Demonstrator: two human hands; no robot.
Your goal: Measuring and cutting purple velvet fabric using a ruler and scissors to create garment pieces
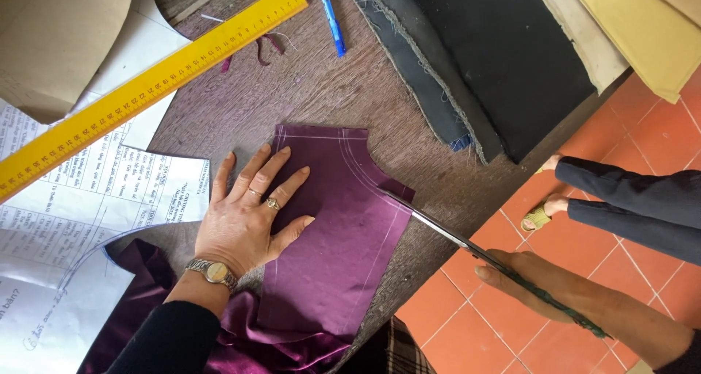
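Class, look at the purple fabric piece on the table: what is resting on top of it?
The left hand lies flat on the purple fabric piece, fingers spread. The fabric beneath the palm is hidden, so any chalk lines there cannot be seen.

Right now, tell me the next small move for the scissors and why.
Probably close the scissors and ease forward along the chalk line: their tips sit at the purple fabric edge, the right hand grips the handles, and the left hand presses the fabric flat.

Brown table (321, 89), orange tiled floor (642, 147)
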